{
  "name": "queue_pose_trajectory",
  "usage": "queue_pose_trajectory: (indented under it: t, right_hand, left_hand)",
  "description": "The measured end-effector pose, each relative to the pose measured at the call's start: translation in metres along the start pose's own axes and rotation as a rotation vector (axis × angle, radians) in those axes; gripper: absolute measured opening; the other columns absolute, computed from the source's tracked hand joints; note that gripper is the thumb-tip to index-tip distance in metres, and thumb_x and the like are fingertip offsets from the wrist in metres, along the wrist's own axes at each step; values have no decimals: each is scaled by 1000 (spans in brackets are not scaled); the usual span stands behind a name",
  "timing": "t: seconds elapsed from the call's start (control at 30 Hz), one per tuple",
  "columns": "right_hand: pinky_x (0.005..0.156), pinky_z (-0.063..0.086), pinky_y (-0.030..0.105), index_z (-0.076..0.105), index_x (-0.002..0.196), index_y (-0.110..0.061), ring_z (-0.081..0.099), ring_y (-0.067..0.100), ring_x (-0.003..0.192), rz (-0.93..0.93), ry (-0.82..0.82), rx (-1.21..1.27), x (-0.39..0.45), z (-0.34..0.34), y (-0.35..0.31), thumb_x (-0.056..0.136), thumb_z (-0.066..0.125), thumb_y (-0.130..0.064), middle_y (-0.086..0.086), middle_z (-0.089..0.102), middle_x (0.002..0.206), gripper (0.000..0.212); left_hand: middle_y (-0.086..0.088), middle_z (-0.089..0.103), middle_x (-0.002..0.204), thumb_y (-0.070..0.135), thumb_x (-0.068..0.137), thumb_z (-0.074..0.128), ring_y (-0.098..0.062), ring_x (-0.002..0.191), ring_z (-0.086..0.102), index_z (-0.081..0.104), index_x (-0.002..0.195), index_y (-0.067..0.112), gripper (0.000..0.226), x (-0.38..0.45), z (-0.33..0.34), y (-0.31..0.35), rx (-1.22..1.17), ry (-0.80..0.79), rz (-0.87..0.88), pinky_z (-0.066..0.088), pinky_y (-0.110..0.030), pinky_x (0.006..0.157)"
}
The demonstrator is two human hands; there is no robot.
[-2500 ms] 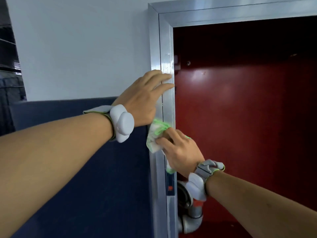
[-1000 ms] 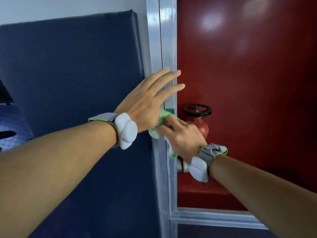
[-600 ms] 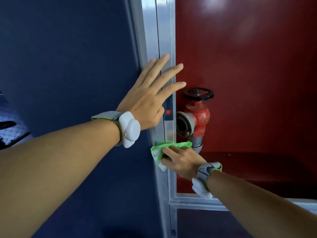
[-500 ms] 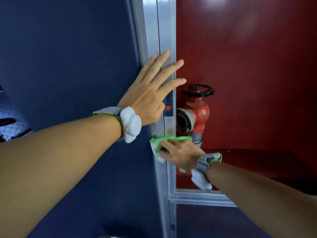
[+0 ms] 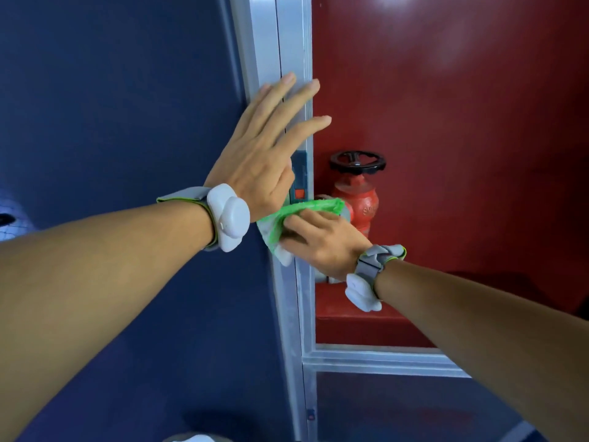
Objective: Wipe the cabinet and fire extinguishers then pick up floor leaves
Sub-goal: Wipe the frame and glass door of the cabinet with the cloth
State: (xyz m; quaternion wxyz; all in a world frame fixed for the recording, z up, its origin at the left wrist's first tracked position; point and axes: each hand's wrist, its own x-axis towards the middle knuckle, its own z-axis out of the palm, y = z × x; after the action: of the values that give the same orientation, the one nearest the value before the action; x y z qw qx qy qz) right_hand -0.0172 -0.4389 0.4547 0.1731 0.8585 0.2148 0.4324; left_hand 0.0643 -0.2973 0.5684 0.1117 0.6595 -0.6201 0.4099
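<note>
My right hand [image 5: 322,240] presses a green cloth [image 5: 288,218] against the upright cabinet frame [image 5: 291,43]; my left hand [image 5: 264,154] rests flat and empty just above.

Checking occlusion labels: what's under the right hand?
Under the right hand is a green-and-white cloth, pressed against the silver cabinet frame. The hand and cloth also hide the side outlet of the red hydrant valve behind them.

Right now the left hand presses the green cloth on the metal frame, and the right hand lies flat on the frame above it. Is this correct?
No, the hands are swapped. In the head view the right hand presses the green cloth on the metal frame, and the left hand lies flat on the frame above it.
</note>
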Motion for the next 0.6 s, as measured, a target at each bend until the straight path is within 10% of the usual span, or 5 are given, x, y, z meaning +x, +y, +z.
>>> queue_pose_trajectory:
  t: [0.2,0.47,0.6]
  right_hand:
    - [41,45,36,63,87,-11,55,28,65,-117,-69,-90,41,-41,33,83,52,1,12,63,89,17]
    - [41,44,35,68,95,-8,50,28,81,350,187,17,89,-62,45,78,59,3,14,58,97,23]
    - [50,50,39,69,93,-12,57,29,78,-68,-85,-19,52,-48,39,87,51,-2,11,63,97,22]
  left_hand:
    - [-8,37,156,5,77,41,-32,143,32,49,139,13,63,21,-31,-9,33,29,-9,21,-44,119]
    - [-8,35,157,3,83,41,-28,144,32,42,146,11,64,62,-66,-39,-88,171,-81,27,-44,118]
    - [-6,47,148,5,81,43,-30,132,42,47,142,11,61,69,-76,-48,9,137,33,33,-40,109]
